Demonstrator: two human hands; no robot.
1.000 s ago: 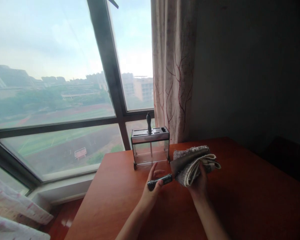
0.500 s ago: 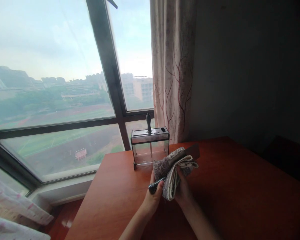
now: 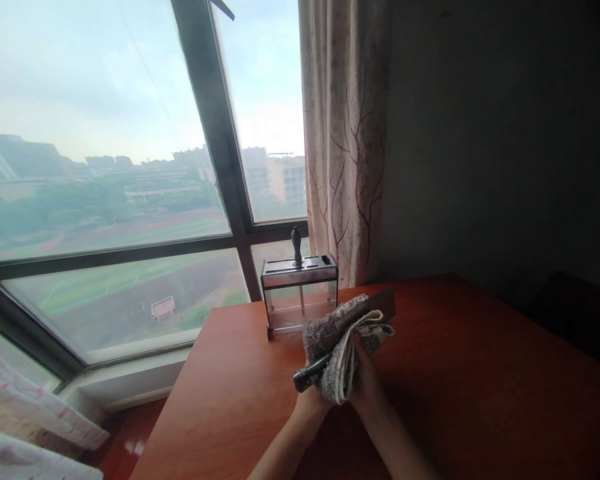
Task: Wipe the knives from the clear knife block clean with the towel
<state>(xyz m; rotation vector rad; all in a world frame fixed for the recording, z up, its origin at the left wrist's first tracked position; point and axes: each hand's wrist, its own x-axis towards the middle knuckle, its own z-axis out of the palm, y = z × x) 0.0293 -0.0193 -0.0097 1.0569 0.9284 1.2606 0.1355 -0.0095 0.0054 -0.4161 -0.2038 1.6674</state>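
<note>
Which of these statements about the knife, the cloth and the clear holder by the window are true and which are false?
1. The left hand grips the knife by its dark handle. True.
2. The cloth lies flat on the table. False: the right hand holds it folded around the blade.
3. The clear holder has one dark handle standing in it. True.
4. The holder stands at the near table edge. False: it stands at the far edge, beside the curtain.

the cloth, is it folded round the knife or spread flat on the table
Folded. The cloth is bunched in layers over the knife blade, pinched by the right hand, off the table.
</note>
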